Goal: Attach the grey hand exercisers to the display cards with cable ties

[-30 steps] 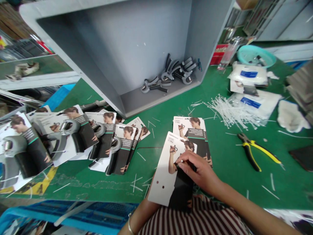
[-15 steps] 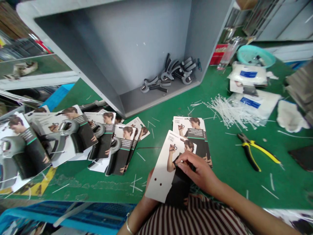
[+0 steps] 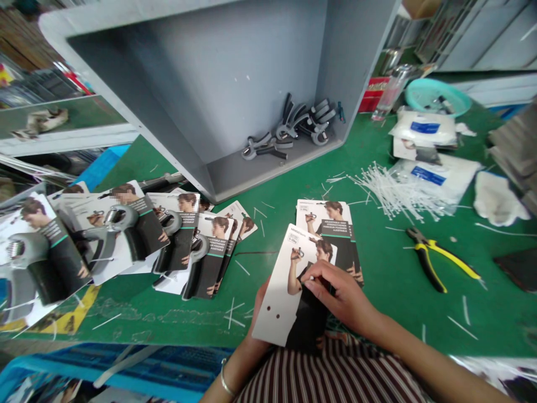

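Note:
A printed backing card (image 3: pixel 280 294) with two small holes is tilted up at the near edge of the green table (image 3: pixel 386 280). My left hand (image 3: pixel 257 310) holds it from underneath, mostly hidden behind it. My right hand (image 3: pixel 338 296) rests on the card's face with fingertips pinched together at its middle; what they pinch is too small to make out. A stack of the same cards (image 3: pixel 331 229) lies flat just beyond.
Carded hand grippers (image 3: pixel 126 235) fan out at the left. A grey bin (image 3: pixel 218 89) lying on its side holds several loose hand grippers (image 3: pixel 293 126). White cable ties (image 3: pixel 394 190), yellow-handled pliers (image 3: pixel 436 260), plastic bags (image 3: pixel 428 151) and a teal bowl (image 3: pixel 438 95) lie at the right.
The card has tipped slightly and shifted a little toward me under both hands. Nothing else on the table has moved.

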A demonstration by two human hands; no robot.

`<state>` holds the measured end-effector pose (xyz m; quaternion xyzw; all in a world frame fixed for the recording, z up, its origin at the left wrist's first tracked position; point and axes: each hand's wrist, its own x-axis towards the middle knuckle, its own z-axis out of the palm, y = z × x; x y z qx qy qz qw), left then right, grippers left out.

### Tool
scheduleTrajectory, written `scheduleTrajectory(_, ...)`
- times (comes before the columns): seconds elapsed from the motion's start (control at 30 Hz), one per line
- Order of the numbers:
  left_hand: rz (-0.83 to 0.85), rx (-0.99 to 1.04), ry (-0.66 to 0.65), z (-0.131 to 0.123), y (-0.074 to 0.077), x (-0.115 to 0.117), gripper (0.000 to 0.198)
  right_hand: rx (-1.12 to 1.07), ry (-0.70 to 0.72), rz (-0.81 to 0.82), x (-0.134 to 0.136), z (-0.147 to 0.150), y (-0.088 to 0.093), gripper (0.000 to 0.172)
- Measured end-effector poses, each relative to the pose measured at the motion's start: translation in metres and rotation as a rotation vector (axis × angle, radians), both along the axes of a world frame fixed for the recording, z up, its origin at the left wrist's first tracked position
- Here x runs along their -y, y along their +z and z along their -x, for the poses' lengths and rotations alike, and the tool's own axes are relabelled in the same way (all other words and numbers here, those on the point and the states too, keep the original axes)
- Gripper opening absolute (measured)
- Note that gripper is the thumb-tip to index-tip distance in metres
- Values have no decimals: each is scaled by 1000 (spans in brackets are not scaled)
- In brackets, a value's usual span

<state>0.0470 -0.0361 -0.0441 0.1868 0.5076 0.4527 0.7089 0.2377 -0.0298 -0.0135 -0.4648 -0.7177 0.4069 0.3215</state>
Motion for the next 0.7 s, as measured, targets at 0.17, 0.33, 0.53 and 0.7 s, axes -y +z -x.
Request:
scheduleTrajectory(0.17,-156,-67,-14,-4,14,-8,18,18,93,-67,1,-1,11,19)
scheduleTrajectory(0.33,-266,-129,-167,7,26,-9,31,268,131,-42,10,4,28,12)
scheduleTrajectory(0.53,-270,-104,-390,20,39,-8,54,287,85,-25,10,7,24,6)
scheduleTrajectory(0.7,-248,-23,-363,11,44,-13,63,183,95,-75,-6,-9,18,14)
